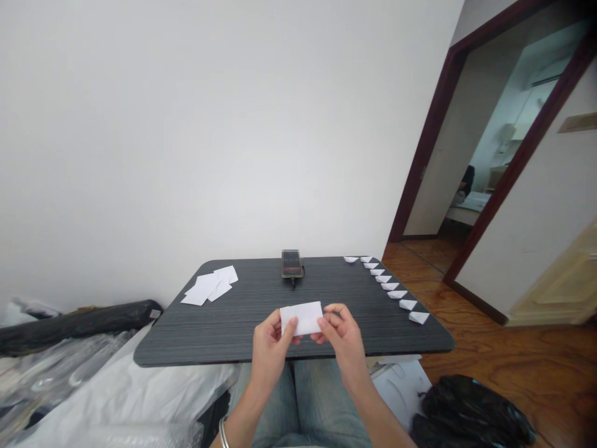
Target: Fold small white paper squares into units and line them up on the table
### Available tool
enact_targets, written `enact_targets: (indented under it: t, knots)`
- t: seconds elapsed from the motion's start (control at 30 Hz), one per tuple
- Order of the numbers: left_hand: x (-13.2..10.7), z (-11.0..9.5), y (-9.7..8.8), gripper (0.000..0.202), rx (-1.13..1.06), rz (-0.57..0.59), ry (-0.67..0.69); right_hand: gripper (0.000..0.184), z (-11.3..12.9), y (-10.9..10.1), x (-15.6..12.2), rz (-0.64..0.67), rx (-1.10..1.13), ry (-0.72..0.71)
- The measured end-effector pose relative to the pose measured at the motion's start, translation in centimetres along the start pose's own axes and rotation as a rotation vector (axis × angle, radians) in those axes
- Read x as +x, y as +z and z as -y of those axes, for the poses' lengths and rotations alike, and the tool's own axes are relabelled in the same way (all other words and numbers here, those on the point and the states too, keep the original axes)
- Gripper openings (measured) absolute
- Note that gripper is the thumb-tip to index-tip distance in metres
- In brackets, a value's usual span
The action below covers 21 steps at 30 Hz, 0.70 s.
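A small white sheet of paper [305, 316] is held up just above the near part of the dark table. My left hand [271, 339] grips its left end, thumb on the front face and fingers behind. At the right end, my right hand [342, 333] pinches the lower corner between thumb and fingers. The sheet looks roughly rectangular with a straight top edge; whether it is folded, I cannot tell. Loose white papers [205, 288] overlap on the table's left side. Along the right edge runs a row of several small folded paper pieces [390, 286].
A small dark device on a stand [292, 264] is at the back middle of the black table [252, 336], close to the wall. Plastic-wrapped items [56, 373] lie on the left, a black bag [466, 410] on the floor at right. A doorway opens at the far right.
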<state>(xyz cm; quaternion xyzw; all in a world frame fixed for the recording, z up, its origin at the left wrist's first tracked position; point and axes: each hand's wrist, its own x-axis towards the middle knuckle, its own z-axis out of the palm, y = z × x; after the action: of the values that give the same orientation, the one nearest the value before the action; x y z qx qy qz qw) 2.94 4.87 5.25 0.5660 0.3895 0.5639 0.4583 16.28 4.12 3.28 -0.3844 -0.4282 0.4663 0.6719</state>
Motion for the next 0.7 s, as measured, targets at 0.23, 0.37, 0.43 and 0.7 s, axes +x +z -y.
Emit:
enact_targets:
  t: [0.23, 0.37, 0.43, 0.7]
  knots:
    - [-0.16, 0.25, 0.21, 0.023, 0.005, 0.015, 0.004, 0.037, 0.30, -0.07, -0.10, 0.114, -0.107, 0.093]
    - [-0.01, 0.45, 0.24, 0.028, -0.107, 0.062, -0.091, 0.041, 0.26, -0.05, -0.30, 0.142, -0.138, 0.152]
    - [0.02, 0.46, 0.22, 0.030, -0.136, 0.064, -0.121, 0.041, 0.27, -0.02, -0.33, 0.147, -0.122, 0.151]
    - [-0.13, 0.64, 0.14, 0.032, -0.155, 0.038, -0.131, 0.041, 0.57, 0.10, -0.42, 0.146, -0.108, 0.117]
